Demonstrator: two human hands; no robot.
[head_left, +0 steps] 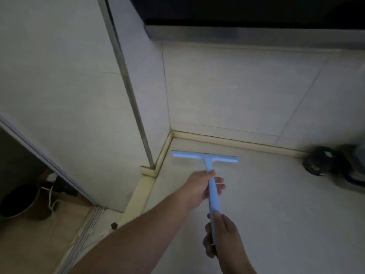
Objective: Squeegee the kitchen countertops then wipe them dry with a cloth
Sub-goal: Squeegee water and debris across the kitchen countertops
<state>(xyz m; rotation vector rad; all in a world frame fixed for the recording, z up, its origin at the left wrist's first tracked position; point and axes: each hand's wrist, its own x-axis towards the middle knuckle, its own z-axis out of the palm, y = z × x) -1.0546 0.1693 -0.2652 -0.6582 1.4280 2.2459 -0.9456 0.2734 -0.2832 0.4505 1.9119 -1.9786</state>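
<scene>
Now both hands grip the blue squeegee [213, 194]: the left hand [199, 189] curls round the handle near the head, the right hand [222, 237] wraps the handle's end. Its blade rests on the pale countertop [276, 204] close to the tiled corner. Down left, a dark bin [19, 200] stands on the floor, contents unclear.

Left grip [199, 189] extended, right grip [222, 237] near (both curled).

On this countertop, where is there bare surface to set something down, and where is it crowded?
Bare countertop runs right of the squeegee handle, between the back-wall trim and the near edge. The back left corner is taken by the squeegee blade, with the left hand and right hand on its handle. The dark object crowds the far right.
</scene>
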